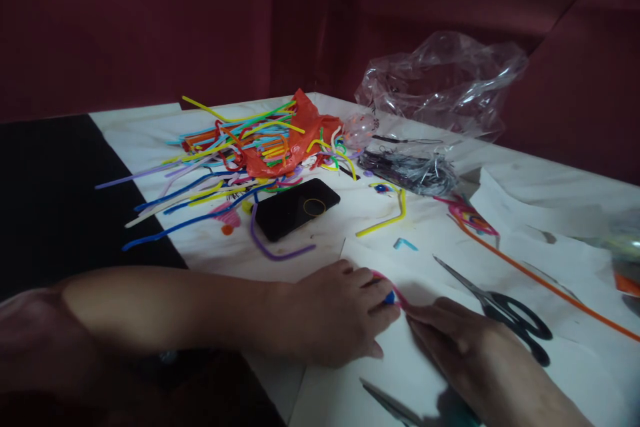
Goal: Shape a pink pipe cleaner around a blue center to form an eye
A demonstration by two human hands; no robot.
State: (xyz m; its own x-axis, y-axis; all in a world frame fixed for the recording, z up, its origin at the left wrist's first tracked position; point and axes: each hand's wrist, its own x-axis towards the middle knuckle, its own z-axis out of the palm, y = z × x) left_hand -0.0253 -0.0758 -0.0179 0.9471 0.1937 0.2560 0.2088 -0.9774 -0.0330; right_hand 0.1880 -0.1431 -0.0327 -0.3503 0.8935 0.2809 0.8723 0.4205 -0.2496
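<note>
My left hand (340,310) rests on the white paper sheet (325,390), its fingers curved and slightly apart over a small pink pipe cleaner (401,300). A bit of blue (389,297) shows between those fingers; the rest of the piece is hidden under them. From the right, my right hand (465,343) pinches the pink pipe cleaner's near end with closed fingertips. Black-handled scissors (500,303) lie partly open just beyond my right hand. Below my hands, the blades of a second pair of scissors (387,403) show at the bottom edge.
A black phone (295,210) lies past my left hand. Behind it, many coloured pipe cleaners spill from a red bag (310,133). A clear plastic bag (440,87) stands at the back. An orange pipe cleaner (540,280) and bent yellow one (385,223) lie on the table.
</note>
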